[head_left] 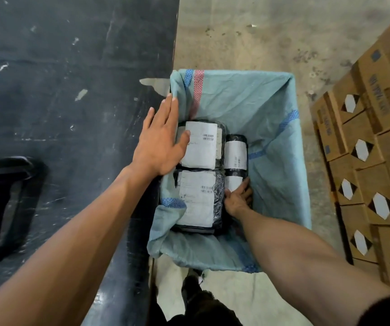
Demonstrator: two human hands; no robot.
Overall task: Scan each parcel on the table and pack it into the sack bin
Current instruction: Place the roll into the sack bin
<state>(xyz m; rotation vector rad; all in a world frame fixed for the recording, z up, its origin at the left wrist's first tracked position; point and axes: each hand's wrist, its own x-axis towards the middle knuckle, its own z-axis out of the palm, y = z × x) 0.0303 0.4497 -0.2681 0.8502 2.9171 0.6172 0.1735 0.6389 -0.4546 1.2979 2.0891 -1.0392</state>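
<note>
Head view looks straight down into the sack bin [271, 118], and my right hand [237, 198] is deep inside, fingers curled round the near end of a small parcel [234, 182], setting it beside the narrow parcel [235, 152]. My left hand [160, 142] hangs flat and spread, fingers straight, over the bin's left rim by the table [71, 67], holding nothing. Two large parcels [201, 143] already lie labels up on the left of the sack floor, one behind the other. To do this well, I reckon I should press the small one down flush against the near large parcel [197, 201], keep its label up, and leave the right side of the sack free for more. My palm covers most of the small parcel, so I can't tell its full shape. At the left edge, a dark thing on the table, maybe the scanner [3, 198], is partly cut off. No waiting parcels show on the table from here. Label print is too blurred to read.
</note>
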